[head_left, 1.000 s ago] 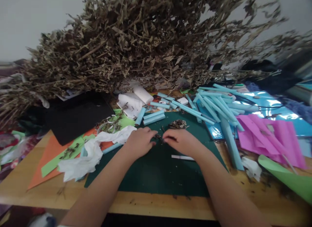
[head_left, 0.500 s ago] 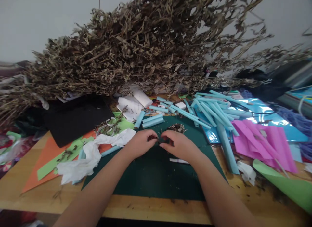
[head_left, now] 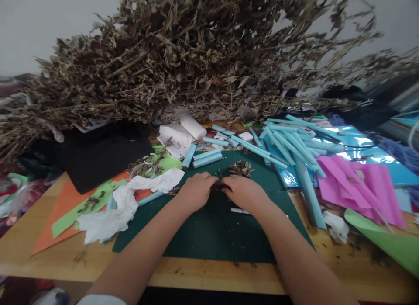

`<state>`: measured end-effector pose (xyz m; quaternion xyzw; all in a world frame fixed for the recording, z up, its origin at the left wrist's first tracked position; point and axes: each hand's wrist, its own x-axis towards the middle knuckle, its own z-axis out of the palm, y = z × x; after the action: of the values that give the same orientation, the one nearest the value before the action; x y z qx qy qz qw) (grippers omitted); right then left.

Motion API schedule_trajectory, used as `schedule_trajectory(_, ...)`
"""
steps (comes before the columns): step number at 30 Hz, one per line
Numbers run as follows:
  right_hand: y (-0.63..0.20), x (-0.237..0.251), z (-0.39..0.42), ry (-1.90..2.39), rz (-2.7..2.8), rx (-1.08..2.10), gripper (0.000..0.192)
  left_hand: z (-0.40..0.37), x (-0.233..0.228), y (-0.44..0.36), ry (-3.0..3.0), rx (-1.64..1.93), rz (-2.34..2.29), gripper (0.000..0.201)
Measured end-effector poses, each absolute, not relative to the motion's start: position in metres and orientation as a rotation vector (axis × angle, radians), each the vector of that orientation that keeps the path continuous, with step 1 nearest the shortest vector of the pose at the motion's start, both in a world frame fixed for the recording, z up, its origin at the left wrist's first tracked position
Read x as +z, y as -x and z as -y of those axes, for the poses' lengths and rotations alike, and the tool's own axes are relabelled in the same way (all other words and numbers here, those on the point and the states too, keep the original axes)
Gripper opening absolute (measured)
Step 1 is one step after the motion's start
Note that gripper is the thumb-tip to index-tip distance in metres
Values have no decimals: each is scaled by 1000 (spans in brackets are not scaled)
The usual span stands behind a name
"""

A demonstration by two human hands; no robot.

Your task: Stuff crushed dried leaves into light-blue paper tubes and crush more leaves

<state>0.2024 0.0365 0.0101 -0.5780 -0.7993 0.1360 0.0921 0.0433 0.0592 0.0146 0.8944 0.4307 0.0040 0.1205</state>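
My left hand (head_left: 197,190) and my right hand (head_left: 245,190) meet over a dark green mat (head_left: 216,235), fingers bent and closed. A dark, thin piece of dried plant (head_left: 216,188) shows between the fingertips of both hands; most of it is hidden. Just behind my right hand lies a small heap of crumpled dried leaves (head_left: 240,168). Under my right wrist a narrow white strip (head_left: 239,210) rests on the mat. Pale blue paper rolls (head_left: 207,159) lie at the mat's far edge.
A large bundle of dried stalks (head_left: 196,64) fills the back. To the left are crumpled white tissue (head_left: 121,209), a black sheet (head_left: 104,154) and orange paper (head_left: 55,222). On the right sit more blue rolls (head_left: 291,143), pink paper (head_left: 360,182) and green paper (head_left: 382,239).
Both hands have turned more palm-down and lie lower over the mat, fingertips still close together. More of the leaf heap shows behind my right hand. The view has shifted slightly.
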Motion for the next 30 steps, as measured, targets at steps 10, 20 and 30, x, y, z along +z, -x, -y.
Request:
schedule_trajectory(10, -220, 23, -30, 1787, 2441, 571, 16, -59, 13, -53, -2602, -70, -1154, 16)
schedule_trajectory(20, -219, 26, -29, 1691, 2368, 732, 16, -40, 26, -36, -2433, 98, -1139, 22)
schedule_trajectory(30, -245, 25, -43, 1943, 2017, 427, 19, -45, 32, -7, -2354, 689, -1327, 13)
